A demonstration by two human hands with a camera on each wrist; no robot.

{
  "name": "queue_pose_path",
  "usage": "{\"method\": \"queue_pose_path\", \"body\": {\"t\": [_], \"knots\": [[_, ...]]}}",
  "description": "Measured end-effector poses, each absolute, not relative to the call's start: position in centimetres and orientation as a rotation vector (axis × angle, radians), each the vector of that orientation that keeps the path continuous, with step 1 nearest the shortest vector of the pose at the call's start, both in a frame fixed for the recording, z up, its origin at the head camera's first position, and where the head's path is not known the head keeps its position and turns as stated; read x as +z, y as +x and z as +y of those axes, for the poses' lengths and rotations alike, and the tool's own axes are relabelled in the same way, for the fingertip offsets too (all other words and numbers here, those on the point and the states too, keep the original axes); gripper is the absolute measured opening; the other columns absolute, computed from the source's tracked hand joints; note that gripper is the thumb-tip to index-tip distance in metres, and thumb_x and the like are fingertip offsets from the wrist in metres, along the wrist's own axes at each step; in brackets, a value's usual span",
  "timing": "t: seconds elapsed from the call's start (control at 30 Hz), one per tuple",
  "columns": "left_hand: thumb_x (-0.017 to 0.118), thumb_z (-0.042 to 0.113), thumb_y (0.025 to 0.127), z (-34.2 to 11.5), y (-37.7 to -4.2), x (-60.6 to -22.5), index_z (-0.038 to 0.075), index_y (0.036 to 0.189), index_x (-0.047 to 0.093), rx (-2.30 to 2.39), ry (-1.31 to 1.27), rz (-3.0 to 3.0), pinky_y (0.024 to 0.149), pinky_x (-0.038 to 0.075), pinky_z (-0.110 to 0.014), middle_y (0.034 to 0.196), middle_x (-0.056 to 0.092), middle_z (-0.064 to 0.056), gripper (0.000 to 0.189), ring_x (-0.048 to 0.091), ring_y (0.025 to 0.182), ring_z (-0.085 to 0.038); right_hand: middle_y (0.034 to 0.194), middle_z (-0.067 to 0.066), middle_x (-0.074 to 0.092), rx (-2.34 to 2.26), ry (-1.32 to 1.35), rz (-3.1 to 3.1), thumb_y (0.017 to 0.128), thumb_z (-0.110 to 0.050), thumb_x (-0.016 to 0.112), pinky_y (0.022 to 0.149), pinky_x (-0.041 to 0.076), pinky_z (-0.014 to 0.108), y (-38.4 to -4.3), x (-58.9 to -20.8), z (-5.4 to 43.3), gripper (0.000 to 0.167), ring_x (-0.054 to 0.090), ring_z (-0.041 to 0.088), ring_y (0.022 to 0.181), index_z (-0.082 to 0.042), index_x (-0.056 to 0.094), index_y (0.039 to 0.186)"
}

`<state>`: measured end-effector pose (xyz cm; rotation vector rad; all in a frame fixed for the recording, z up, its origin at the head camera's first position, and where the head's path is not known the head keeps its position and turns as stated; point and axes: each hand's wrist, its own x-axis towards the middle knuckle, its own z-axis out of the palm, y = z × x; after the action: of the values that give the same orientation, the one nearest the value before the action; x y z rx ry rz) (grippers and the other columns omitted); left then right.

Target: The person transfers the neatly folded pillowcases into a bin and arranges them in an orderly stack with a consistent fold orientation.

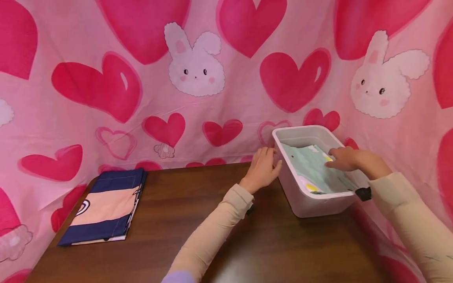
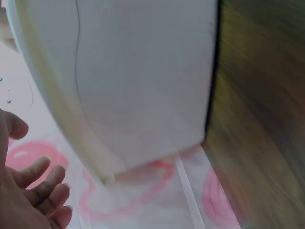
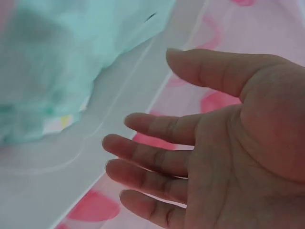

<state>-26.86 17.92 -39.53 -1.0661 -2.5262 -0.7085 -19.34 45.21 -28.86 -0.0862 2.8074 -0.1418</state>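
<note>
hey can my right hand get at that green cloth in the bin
Probably yes: your right hand looks empty near the open top of the bin, and nothing seems to cover the green cloth.

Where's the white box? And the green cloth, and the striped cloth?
White box point(image 1: 325, 206): head view, outside of its near wall.
Green cloth point(image 1: 311, 167): head view, middle of its top.
Striped cloth point(image 1: 106, 206): head view, its pink middle stripe.

The head view is bright, the wrist views dimmer, softer.
</note>
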Motion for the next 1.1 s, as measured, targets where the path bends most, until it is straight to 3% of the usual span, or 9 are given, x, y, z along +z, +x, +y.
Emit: {"method": "queue_pose_path", "body": {"t": [0.27, 0.57, 0.83, 0.93, 1.1], "knots": [[0.059, 0.028, 0.099, 9.1, -26.9, -41.8, 0.004, 0.125, 0.055, -0.607, -1.154, -2.564, 0.104, 0.042, -0.041, 0.118, 0.06, -0.01, 0.035, 0.054, 0.115, -0.027, 0.13, 0.035, 0.056, -0.221, -0.279, 2.996, 0.092, -0.031, 0.071, 0.097, 0.042, 0.071, -17.3, -29.7, 40.7, 0.064, 0.05, 0.054, 0.119, 0.01, 0.052, 0.137], [0.063, 0.024, 0.098, -1.2, -25.4, -44.1, 0.0, 0.134, 0.055, -0.557, -1.1, -2.628, 0.108, 0.04, -0.048, 0.127, 0.062, -0.014, 0.044, 0.054, 0.123, -0.032, 0.142, 0.032, 0.049, -0.384, -0.485, 3.155, 0.095, -0.03, 0.068, 0.109, 0.033, 0.067, -14.7, -31.4, 31.7, 0.063, 0.043, 0.051, 0.131, 0.008, 0.048, 0.14], [0.069, 0.019, 0.095, -9.5, -24.4, -45.7, 0.002, 0.134, 0.06, -0.606, -0.946, -2.704, 0.11, 0.038, -0.055, 0.131, 0.063, -0.018, 0.043, 0.054, 0.127, -0.036, 0.157, 0.035, 0.031, -0.487, -0.544, 2.919, 0.098, -0.043, 0.063, 0.117, 0.021, 0.065, -16.4, -38.0, 24.4, 0.076, 0.025, 0.054, 0.147, 0.007, 0.04, 0.15], [0.07, 0.018, 0.095, -12.4, -24.2, -46.2, 0.001, 0.132, 0.061, -0.61, -0.878, -2.755, 0.11, 0.038, -0.057, 0.132, 0.063, -0.018, 0.042, 0.053, 0.127, -0.037, 0.16, 0.031, 0.029, -0.562, -0.532, 2.81, 0.098, -0.047, 0.061, 0.118, 0.02, 0.066, -17.6, -40.8, 22.0, 0.078, 0.025, 0.05, 0.148, 0.004, 0.038, 0.152], [0.07, 0.018, 0.094, -16.8, -23.7, -47.2, -0.001, 0.13, 0.062, -0.573, -0.764, -2.796, 0.107, 0.04, -0.058, 0.129, 0.064, -0.019, 0.042, 0.054, 0.125, -0.038, 0.16, 0.028, 0.031, -0.658, -0.633, 2.72, 0.1, -0.04, 0.06, 0.118, 0.023, 0.064, -19.1, -44.4, 17.7, 0.07, 0.028, 0.046, 0.149, 0.003, 0.039, 0.152]]}}
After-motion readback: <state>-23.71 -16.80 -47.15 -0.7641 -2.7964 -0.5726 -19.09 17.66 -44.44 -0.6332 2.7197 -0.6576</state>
